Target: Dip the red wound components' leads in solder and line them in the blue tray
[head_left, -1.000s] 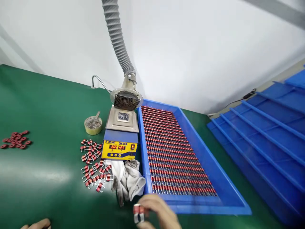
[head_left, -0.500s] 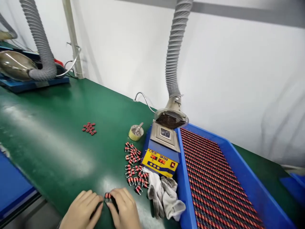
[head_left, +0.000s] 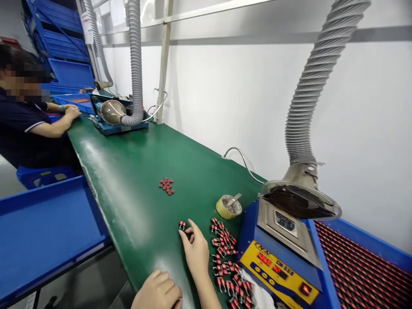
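My right hand [head_left: 197,249] reaches forward over the green table. A small red-and-black wire-wound coil [head_left: 182,225] sits between its thumb and index fingertips; how firmly it is gripped is hard to see. Lower down, at the bottom edge, my left hand [head_left: 157,291] has its fingers curled together, and its palm side is hidden. Right of my right hand lies a loose pile of similar coils [head_left: 222,270] with bare wire legs. Farther up the table is a small cluster of red rings [head_left: 166,186].
A solder pot [head_left: 280,266] with a lit display stands at right, under a fume hood [head_left: 299,199]. Beside it are a yellowish tub [head_left: 228,207] and a blue bin [head_left: 399,249] of coil rows. A co-worker [head_left: 35,116] sits at far left behind a blue tray [head_left: 48,231].
The view has swung left, bringing the co-worker into sight. My hands, earlier together around a coil, have separated; the right has moved forward with a coil at its fingertips, while the left stays low.
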`<state>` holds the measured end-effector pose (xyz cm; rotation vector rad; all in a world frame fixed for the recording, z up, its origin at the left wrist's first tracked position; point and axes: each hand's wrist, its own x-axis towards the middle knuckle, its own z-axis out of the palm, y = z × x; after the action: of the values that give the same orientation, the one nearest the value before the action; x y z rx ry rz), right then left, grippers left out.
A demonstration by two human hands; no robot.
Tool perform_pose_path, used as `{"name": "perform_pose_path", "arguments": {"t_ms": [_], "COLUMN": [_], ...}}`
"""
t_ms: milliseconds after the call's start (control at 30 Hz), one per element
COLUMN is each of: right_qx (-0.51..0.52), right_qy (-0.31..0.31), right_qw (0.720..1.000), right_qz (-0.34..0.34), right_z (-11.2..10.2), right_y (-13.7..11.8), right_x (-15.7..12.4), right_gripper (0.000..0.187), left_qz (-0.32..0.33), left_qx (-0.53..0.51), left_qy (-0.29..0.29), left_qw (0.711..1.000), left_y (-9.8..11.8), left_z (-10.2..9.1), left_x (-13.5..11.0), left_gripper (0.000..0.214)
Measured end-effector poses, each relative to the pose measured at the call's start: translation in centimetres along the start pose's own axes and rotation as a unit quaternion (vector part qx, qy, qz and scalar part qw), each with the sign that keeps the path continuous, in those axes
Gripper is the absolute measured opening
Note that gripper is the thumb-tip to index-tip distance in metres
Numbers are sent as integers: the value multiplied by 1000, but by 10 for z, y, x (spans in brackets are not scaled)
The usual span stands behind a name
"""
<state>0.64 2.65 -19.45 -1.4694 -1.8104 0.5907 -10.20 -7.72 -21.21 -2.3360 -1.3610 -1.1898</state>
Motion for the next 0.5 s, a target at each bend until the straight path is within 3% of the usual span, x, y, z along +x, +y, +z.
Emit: {"name": "perform_pose_path", "arguments": {"t_ms": [67,133,267,367,433,500], "right_qx": [58,84,53,43,46,45], "right_qy": [15,11,-23,-22,-5,16], "right_qw": [998,996,995,991,991,991], "right_qz": [-1,-14,-85,-125,-124,-122], "right_z": [-4,-13,-32,-34,-30,-25], "right_y": [5,9,16,22,28,32], "right_x": [-9,-25,-58,-69,-70,-70], "right_gripper": [42,34,18,16,19,23], "left_qz": [12,14,-1,2,-34,-151], "left_qx": [11,15,1,-47,-87,-75], "left_qy": [13,12,-9,-5,-7,-16], "left_qw": [1000,1000,1000,999,996,986], "left_y": [-2,-2,5,3,-16,-51], "left_z": [1,2,3,-9,-27,-53], "left_x": [-2,-2,0,-2,-13,-34], "left_gripper": [28,25,20,22,20,13]}}
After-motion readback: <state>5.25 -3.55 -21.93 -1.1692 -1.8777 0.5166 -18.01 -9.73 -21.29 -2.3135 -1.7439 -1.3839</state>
